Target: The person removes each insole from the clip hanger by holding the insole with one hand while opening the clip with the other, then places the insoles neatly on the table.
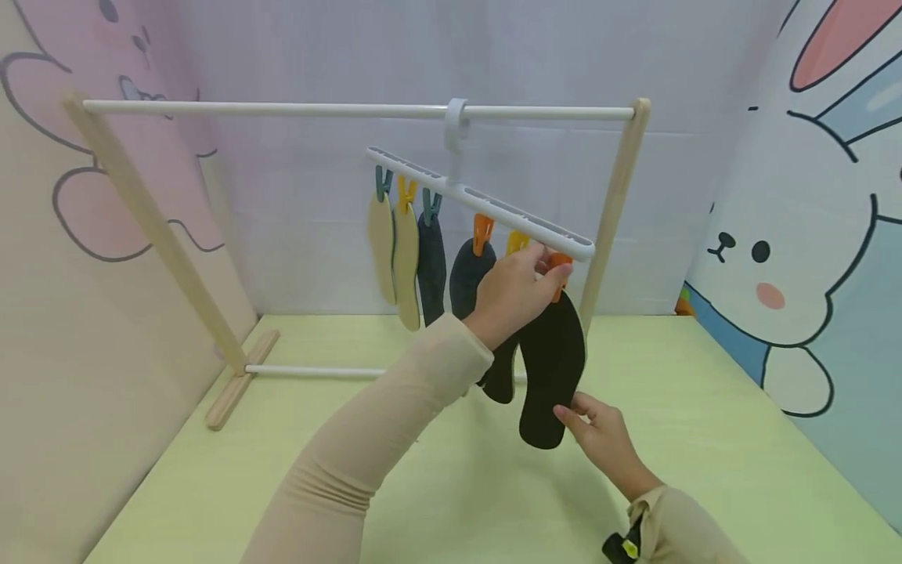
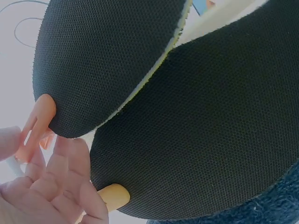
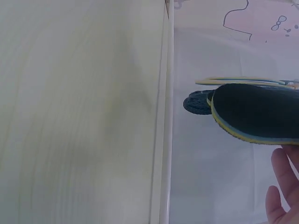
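My left hand (image 1: 517, 290) pinches an orange clip (image 2: 36, 123) at the right end of the white hanger (image 1: 521, 215), thumb on one side and fingers on the other. A black insole (image 1: 553, 368) with a pale edge hangs from that clip. Low on its right edge, my right hand (image 1: 606, 442) holds the insole between thumb and finger; the right wrist view shows only part of this hand. Beside it hangs another dark insole (image 2: 201, 130) from a yellow clip (image 2: 114, 196), close to my left fingers, partly hidden by my left arm in the head view.
Several more insoles, including a cream one (image 1: 406, 266) and a dark one (image 1: 431, 266), hang from clips along the hanger. Its hook (image 1: 456, 125) sits over the white rod (image 1: 282, 110) of a wooden-legged rack (image 1: 162, 235). The rack stands on a pale green table (image 1: 705, 439).
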A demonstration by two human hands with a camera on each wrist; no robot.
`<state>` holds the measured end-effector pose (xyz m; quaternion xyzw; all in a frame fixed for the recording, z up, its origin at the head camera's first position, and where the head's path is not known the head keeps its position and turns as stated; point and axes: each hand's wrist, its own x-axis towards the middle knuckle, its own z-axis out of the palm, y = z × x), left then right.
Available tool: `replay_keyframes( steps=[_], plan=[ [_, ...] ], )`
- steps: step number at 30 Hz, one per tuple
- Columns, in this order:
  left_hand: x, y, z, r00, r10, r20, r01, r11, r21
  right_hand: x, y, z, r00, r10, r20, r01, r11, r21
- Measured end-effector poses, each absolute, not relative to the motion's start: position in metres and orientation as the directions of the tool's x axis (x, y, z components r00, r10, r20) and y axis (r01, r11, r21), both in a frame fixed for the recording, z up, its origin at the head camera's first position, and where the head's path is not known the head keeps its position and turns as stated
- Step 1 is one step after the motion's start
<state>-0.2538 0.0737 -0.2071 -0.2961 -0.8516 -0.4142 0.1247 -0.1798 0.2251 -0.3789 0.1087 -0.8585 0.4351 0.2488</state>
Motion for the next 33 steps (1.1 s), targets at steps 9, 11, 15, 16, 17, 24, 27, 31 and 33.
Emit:
replay_keyframes(
  steps=[9, 11, 15, 16, 17, 24, 27, 31, 33],
  plan=[
    [-0.262, 0.062, -0.206, -0.838, 0.327, 0.437, 0.546, 0.525, 0.653, -0.197, 0.221, -0.378, -0.913, 0.083, 0.399, -0.312, 0.491, -0.814],
    [-0.264, 0.059, -0.205, -0.847, 0.313, 0.429, 0.531, 0.530, 0.661, -0.201, 0.219, -0.377, -0.921, 0.088, 0.379, -0.303, 0.448, -0.841],
    [-0.270, 0.052, -0.204, -0.859, 0.288, 0.424, 0.511, 0.533, 0.674, -0.210, 0.214, -0.377, -0.926, 0.072, 0.371, -0.322, 0.366, -0.873],
    [-0.272, 0.050, -0.205, -0.864, 0.279, 0.419, 0.502, 0.537, 0.678, -0.212, 0.213, -0.377, -0.926, 0.064, 0.372, -0.328, 0.350, -0.877],
    [-0.274, 0.049, -0.205, -0.869, 0.272, 0.414, 0.494, 0.539, 0.682, -0.214, 0.212, -0.377, -0.926, 0.055, 0.374, -0.335, 0.340, -0.879],
    [-0.281, 0.051, -0.209, -0.904, 0.234, 0.357, 0.427, 0.479, 0.767, -0.220, 0.210, -0.377, -0.932, 0.023, 0.361, -0.335, 0.322, -0.886],
    [-0.283, 0.055, -0.209, -0.913, 0.238, 0.331, 0.403, 0.406, 0.820, -0.221, 0.211, -0.376, -0.937, 0.016, 0.348, -0.328, 0.297, -0.897],
    [-0.284, 0.059, -0.208, -0.902, 0.284, 0.326, 0.417, 0.367, 0.832, -0.222, 0.211, -0.376, -0.949, 0.033, 0.314, -0.294, 0.264, -0.919],
    [-0.285, 0.060, -0.208, -0.888, 0.322, 0.330, 0.440, 0.378, 0.815, -0.222, 0.210, -0.376, -0.957, 0.035, 0.287, -0.270, 0.248, -0.930]
  ],
)
